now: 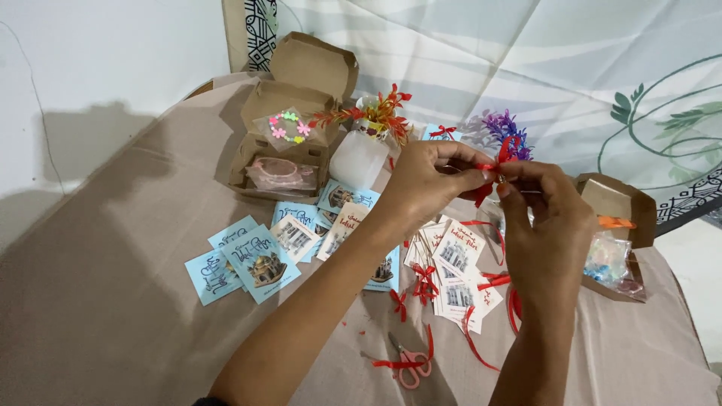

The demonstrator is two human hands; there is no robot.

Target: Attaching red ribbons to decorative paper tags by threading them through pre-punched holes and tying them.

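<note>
Both hands, left hand [425, 180] and right hand [553, 218], pinch a red ribbon [492, 169] between fingertips.

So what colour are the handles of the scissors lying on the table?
Pink: the scissors lie by red ribbon scraps, nearer the camera than both hands. Head view, the only one, shows it.

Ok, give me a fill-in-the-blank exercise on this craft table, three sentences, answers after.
1. Both hands, the left hand and the right hand, pinch a small ribbon whose colour is ____.
2. The pink-handled tool lying on the tablecloth near the person's forearms is a pair of ____.
3. The open boxes at the back of the table are made of brown ____.

Missing words: red; scissors; cardboard
</note>
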